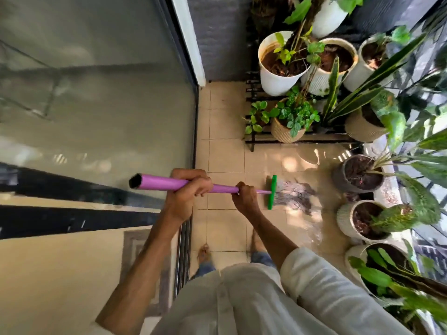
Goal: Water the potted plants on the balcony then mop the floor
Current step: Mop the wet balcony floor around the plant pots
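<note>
I hold a mop with a purple handle (159, 183) in both hands. My left hand (187, 189) grips the handle near its upper end, and my right hand (245, 198) grips it lower down, close to the green crossbar (272, 192). The grey mop strands (296, 195) lie spread on the beige tiled balcony floor (225, 153), which looks wet and shiny near them. Potted plants stand around: white pots (278, 76) on a black rack (302, 139) ahead, and a dark pot (355, 176) on the right.
A glass sliding door (96, 105) runs along the left, with its metal track (183, 252) by my bare feet (204, 252). More white pots (358, 221) line the right edge by the railing. A grey mat (137, 250) lies indoors.
</note>
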Action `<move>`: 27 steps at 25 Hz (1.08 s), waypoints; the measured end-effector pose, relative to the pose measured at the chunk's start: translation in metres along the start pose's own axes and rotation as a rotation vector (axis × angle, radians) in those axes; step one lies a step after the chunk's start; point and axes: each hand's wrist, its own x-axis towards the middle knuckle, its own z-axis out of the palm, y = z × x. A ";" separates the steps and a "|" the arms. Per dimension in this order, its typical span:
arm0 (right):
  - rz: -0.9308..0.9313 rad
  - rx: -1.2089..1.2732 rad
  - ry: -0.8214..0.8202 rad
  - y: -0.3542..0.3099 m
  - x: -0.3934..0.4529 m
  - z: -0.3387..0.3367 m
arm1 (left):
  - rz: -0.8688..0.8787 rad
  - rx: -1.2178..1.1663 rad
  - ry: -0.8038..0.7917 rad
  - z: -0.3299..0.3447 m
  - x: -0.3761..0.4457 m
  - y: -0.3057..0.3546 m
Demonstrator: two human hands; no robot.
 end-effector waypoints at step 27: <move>0.768 -0.280 0.141 0.179 -0.203 -0.112 | -0.214 -0.117 -0.654 0.188 -0.037 -0.113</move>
